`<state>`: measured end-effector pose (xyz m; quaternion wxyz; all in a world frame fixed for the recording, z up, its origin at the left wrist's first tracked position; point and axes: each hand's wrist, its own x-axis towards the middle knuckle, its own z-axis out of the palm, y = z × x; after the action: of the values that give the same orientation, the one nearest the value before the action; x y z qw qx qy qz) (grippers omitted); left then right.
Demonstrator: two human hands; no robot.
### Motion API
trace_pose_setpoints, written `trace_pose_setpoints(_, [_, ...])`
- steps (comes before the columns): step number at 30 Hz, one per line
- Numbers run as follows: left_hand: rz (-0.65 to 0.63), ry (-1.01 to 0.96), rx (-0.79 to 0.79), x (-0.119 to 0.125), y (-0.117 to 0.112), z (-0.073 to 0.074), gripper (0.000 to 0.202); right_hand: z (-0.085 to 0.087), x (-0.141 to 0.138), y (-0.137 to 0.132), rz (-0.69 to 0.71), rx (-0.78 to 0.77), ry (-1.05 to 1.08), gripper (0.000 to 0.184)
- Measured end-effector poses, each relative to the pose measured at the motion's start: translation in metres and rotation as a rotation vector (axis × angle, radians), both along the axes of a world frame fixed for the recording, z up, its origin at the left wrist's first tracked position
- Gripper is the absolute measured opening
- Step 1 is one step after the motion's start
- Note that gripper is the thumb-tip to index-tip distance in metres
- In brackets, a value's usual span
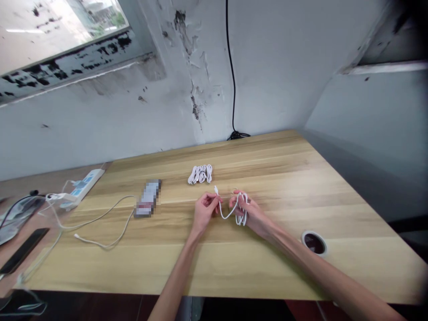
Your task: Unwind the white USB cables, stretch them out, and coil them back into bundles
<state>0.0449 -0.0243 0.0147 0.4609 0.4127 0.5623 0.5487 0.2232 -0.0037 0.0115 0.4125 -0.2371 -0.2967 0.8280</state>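
A white charging cable (pixel 241 219) runs between my two hands above the wooden table. My left hand (pixel 206 209) pinches it just below its plug, which points up and away from me. Loops of the same cable are gathered in my right hand (pixel 251 213), the fingers curled round them. Between the hands a short length sags in a curve. Just beyond my left hand, several coiled white cables (pixel 200 174) lie side by side on the table. What kind of plug it is, I cannot make out.
Left of my hands lies a phone (pixel 147 198) near a loose white cable (pixel 115 244). A power strip (pixel 83 188) and a black phone (pixel 24 250) are farther left. A roll of tape (pixel 314 243) sits beside my right forearm. A black cord (pixel 231 67) hangs down the wall.
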Motion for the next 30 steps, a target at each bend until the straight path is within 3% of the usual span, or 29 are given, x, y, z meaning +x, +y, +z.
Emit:
trace_pose_setpoints(8, [-0.144,-0.013,0.036,0.008,-0.011,0.006,0.027,-0.004,-0.005,-0.01,0.057,0.142,-0.211,0.03])
trace_pose_setpoints(14, [-0.203,0.122,0.144,0.013,-0.014,0.011,0.02,-0.014,-0.008,-0.014,0.08,0.08,-0.23,0.035])
trace_pose_setpoints(18, [-0.172,0.123,0.125,0.013,-0.016,0.011,0.023,-0.014,-0.007,-0.013,0.128,0.113,-0.276,0.039])
trace_pose_setpoints(22, [-0.227,0.053,0.112,0.014,-0.018,0.013,0.025,-0.007,-0.007,-0.014,0.164,0.148,-0.262,0.044])
trace_pose_setpoints(26, [-0.136,-0.131,0.061,0.014,-0.017,0.013,0.028,0.001,-0.007,-0.013,0.252,0.087,-0.126,0.045])
trace_pose_setpoints(30, [-0.032,-0.243,0.035,0.011,-0.013,0.01,0.029,0.002,-0.005,-0.009,0.169,-0.058,0.024,0.036])
